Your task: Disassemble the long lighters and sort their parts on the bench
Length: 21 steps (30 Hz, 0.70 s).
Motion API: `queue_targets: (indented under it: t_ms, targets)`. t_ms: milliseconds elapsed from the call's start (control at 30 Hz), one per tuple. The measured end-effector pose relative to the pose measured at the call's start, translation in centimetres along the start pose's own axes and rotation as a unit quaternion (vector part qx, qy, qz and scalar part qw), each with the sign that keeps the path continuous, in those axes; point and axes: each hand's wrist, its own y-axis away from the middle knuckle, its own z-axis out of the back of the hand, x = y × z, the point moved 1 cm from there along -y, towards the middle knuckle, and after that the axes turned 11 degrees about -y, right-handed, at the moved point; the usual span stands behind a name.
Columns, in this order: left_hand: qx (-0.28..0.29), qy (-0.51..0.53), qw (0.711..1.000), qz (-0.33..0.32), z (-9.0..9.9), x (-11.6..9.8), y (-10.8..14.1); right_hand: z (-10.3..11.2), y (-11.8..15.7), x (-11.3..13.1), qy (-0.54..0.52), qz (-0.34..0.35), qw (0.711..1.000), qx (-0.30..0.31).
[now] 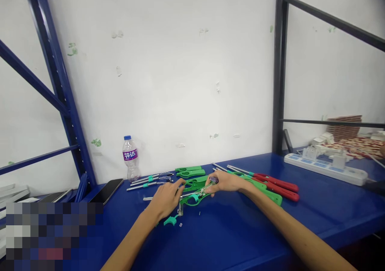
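Observation:
My left hand (pixel 167 199) is closed on the neck end of an opened green stick lighter (pixel 201 201), whose metal tube (pixel 147 199) sticks out to the left. My right hand (pixel 224 181) is closed round a screwdriver with a clear purple handle (pixel 214 180), above the lighter's inner parts. A teal trigger (pixel 195 199) shows in the lighter body. Just below lie a loose teal trigger (pixel 171 221), a clear tank-like part (pixel 180 209) and a small white piece (pixel 181 225). The right fingertips are partly hidden.
Metal lighter tubes (pixel 147 180) lie at the back left, and green handle shells (pixel 190 172) behind my hands. Red lighters (pixel 278 185) lie to the right. A bottle (pixel 130 162), a phone (pixel 107 191) and a power strip (pixel 325 169) stand or lie farther out on the blue table (pixel 240 239).

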Motion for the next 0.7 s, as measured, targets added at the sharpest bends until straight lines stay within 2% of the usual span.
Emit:
queue_targets:
  t_ms: [167, 267, 467, 700]
  targets:
    - [0.002, -0.018, 1.000, 0.005, -0.1, 0.0, 0.1, -0.4, -0.4, -0.5, -0.019, 0.002, 1.000, 0.005]
    - [-0.012, -0.018, 1.000, 0.005, 0.5, -0.1, 0.2, -0.4, -0.4, -0.3, -0.025, 0.013, 0.999, -0.014]
    - [-0.038, -0.029, 0.998, -0.038, 1.3, 0.0, 0.1, -0.5, -0.4, 0.4, -0.021, 0.063, 0.996, -0.063]
    - [-0.079, -0.063, 0.995, -0.009, 1.7, 0.4, 0.0, -1.3, -0.4, 1.2, -0.012, 0.084, 0.991, -0.104]
